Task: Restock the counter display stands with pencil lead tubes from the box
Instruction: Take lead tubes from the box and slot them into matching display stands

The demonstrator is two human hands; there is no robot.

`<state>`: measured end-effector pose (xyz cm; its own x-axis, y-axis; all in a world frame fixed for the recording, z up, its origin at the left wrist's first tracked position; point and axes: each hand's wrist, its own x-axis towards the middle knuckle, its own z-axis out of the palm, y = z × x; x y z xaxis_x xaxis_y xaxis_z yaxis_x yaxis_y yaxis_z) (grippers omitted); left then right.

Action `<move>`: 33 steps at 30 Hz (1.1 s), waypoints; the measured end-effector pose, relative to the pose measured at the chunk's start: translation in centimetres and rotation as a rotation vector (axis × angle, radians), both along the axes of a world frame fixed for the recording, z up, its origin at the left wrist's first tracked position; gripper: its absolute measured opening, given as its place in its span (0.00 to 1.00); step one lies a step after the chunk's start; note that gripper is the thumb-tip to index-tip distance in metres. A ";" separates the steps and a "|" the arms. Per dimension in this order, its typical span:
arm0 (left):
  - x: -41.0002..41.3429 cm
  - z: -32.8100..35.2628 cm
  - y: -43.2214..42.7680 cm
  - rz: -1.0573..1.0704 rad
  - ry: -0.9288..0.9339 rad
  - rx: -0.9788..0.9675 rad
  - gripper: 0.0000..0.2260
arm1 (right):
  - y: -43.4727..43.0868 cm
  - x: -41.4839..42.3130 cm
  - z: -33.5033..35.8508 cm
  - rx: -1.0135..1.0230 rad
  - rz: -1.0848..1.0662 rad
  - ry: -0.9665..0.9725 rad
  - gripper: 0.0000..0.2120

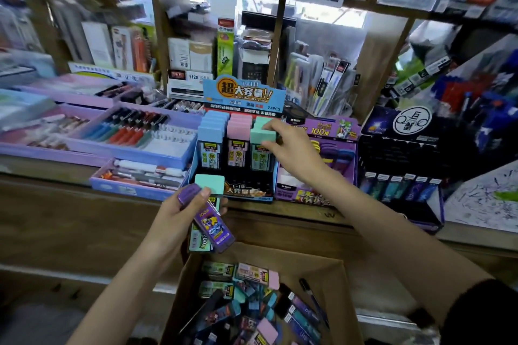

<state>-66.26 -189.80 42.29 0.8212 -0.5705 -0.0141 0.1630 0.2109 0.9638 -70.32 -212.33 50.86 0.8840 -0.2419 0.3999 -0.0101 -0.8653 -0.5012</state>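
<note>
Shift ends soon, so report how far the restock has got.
Done: the blue stand is partly stocked in three colours. In hand: the right hand grips a green tube at its right column; the left hand holds a purple tube and a second green tube. Left: many tubes lie in the box.

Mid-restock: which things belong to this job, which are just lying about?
Job: blue cardboard display stand, mint-capped lead tube in right hand, purple lead tube in left hand, brown cardboard box.
Lying about: lilac pen trays, black pen display.
</note>
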 end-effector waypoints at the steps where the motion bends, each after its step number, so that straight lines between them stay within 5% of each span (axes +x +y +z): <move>1: 0.0 0.0 0.1 -0.001 0.000 0.001 0.19 | -0.1 0.0 0.0 0.025 0.000 0.009 0.10; 7: -0.1 0.2 0.0 -0.009 -0.032 -0.004 0.15 | -0.1 0.8 -0.3 0.050 -0.008 0.071 0.12; 15: -0.2 0.5 -0.1 -0.032 -0.036 -0.002 0.17 | -0.4 0.4 -1.6 -0.533 -0.072 -0.073 0.14; 21: -0.8 1.0 -1.2 -0.005 0.025 -0.029 0.16 | 0.4 -0.7 -1.4 -0.651 -0.120 -0.052 0.18; 28: -1.7 1.4 -3.4 0.114 0.025 0.060 0.18 | 5.9 -6.3 -4.7 0.441 0.060 0.101 0.04; 33: -2.8 1.6 -5.3 0.111 0.011 0.078 0.18 | 6.5 -7.5 -5.8 0.641 -0.002 0.115 0.10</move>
